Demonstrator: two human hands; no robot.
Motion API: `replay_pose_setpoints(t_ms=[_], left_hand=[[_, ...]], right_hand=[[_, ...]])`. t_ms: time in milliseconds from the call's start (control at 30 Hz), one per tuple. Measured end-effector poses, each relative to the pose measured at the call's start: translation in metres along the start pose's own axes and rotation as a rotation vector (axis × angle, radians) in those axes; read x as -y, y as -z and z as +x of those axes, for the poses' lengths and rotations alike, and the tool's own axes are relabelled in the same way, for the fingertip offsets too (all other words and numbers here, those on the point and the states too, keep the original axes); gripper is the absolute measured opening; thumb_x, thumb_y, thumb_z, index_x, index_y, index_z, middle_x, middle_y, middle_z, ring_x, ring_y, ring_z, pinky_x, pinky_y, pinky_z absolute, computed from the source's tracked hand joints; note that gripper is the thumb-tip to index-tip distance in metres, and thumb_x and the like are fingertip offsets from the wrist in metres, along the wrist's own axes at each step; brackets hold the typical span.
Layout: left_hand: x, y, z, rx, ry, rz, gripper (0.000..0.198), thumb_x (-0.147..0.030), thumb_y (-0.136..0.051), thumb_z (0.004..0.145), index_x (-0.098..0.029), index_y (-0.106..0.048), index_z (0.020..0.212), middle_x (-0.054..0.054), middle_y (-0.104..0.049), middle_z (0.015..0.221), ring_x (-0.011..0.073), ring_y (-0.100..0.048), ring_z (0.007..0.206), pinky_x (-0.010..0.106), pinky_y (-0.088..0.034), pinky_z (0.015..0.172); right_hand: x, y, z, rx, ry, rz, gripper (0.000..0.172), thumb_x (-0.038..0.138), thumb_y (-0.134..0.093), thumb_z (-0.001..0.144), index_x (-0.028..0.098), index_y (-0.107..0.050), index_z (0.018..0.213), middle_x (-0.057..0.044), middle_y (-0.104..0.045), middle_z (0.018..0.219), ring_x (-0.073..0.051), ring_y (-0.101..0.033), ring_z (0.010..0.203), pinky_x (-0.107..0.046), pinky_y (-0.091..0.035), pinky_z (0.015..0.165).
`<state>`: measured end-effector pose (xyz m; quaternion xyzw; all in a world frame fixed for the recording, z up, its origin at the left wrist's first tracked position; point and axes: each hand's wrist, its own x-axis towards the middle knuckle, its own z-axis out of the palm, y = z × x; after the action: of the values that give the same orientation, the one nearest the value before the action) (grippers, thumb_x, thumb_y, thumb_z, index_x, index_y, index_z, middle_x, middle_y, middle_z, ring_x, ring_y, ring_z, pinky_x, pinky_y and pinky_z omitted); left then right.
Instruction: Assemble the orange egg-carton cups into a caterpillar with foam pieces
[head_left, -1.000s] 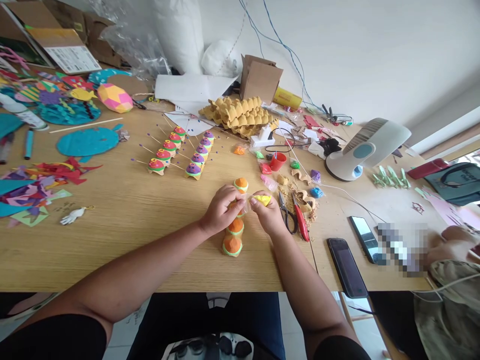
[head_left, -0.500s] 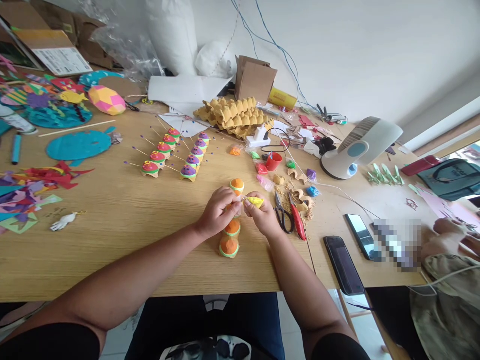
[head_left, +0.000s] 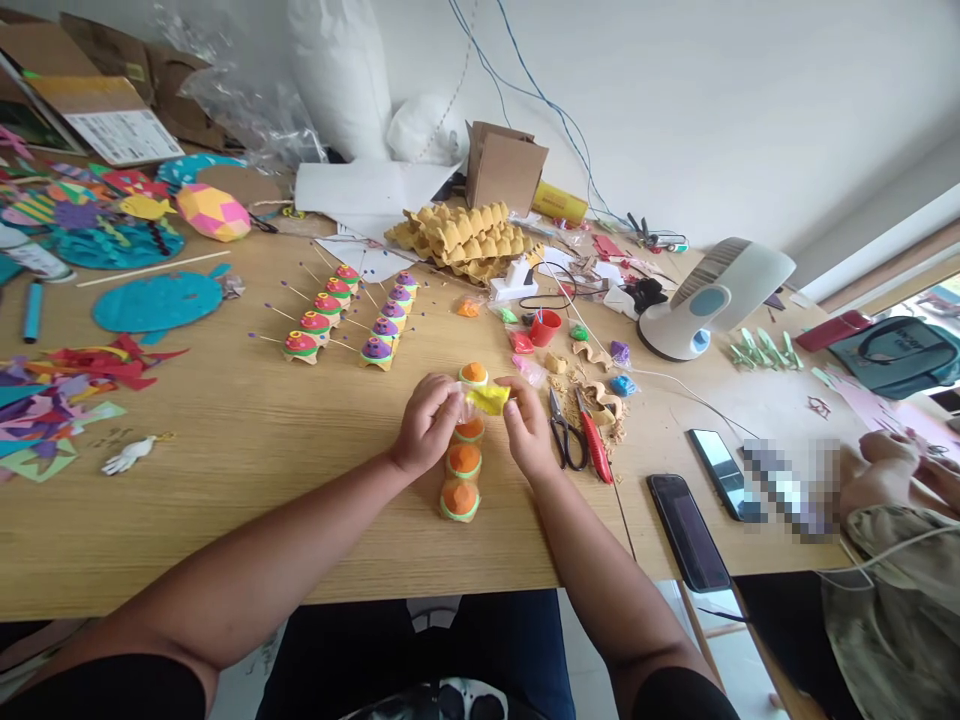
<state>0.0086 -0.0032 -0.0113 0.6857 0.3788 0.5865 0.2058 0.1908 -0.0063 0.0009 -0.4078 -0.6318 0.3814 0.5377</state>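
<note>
Between my hands is a small clear bag of yellow modelling clay (head_left: 490,401). My left hand (head_left: 430,424) pinches the clear end of the bag, and my right hand (head_left: 525,424) grips its yellow end. Beneath them on the table stands an egg-carton strip (head_left: 460,497) with orange clay domes ringed in pale green; my hands and the bag hide part of its upper half. To the left are a finished-looking strip with red domes (head_left: 327,306) and one with purple domes (head_left: 386,328), thin sticks poking out of their sides.
Right of my hands lie scissors (head_left: 568,432), a red-handled cutter (head_left: 597,445), carton scraps and several small clay bags. A red cup (head_left: 545,327), egg trays (head_left: 465,240) and a white fan (head_left: 705,300) stand behind. Phones (head_left: 688,530) lie at right, near another person's hands (head_left: 892,470).
My hands have drawn slightly apart, and the yellow clay bag now stretches between them. More of the orange-domed strip shows below. The camera view has shifted slightly.
</note>
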Motion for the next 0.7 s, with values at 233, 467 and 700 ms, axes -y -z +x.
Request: replay_pose_setpoints(t_ms=[233,467,700], left_hand=[[0.015,-0.004,0.002,-0.241,0.309,-0.182,0.043,-0.057,-0.042,0.104,-0.023,-0.048,0.078,0.0,-0.049,0.073,0.0159,-0.048,0.07,0.028,-0.045,0.066],[0.013,-0.004,0.002,-0.225,0.341,-0.238,0.043,-0.057,-0.046,0.103,-0.021,-0.054,0.081,0.002,-0.053,0.078,0.0164,-0.05,0.075,0.028,-0.046,0.072],[0.014,-0.005,-0.002,-0.244,0.411,-0.349,0.039,-0.056,-0.054,0.1,-0.02,-0.065,0.088,0.006,-0.062,0.091,0.0193,-0.057,0.088,0.029,-0.049,0.081]], right_hand=[[-0.012,0.009,0.068,0.008,0.049,-0.563,0.028,0.031,-0.062,0.092,0.023,-0.071,0.117,-0.013,-0.066,0.124,-0.027,-0.061,0.112,-0.045,-0.049,0.101],[-0.045,-0.007,0.195,0.278,-0.085,-1.237,0.039,0.014,-0.047,0.097,0.012,-0.067,0.13,-0.021,-0.063,0.138,-0.034,-0.055,0.131,-0.046,-0.046,0.11],[-0.077,-0.018,0.247,0.33,-0.281,-1.344,0.036,0.006,-0.045,0.096,0.001,-0.071,0.12,-0.03,-0.071,0.119,-0.035,-0.069,0.116,-0.043,-0.054,0.096]])
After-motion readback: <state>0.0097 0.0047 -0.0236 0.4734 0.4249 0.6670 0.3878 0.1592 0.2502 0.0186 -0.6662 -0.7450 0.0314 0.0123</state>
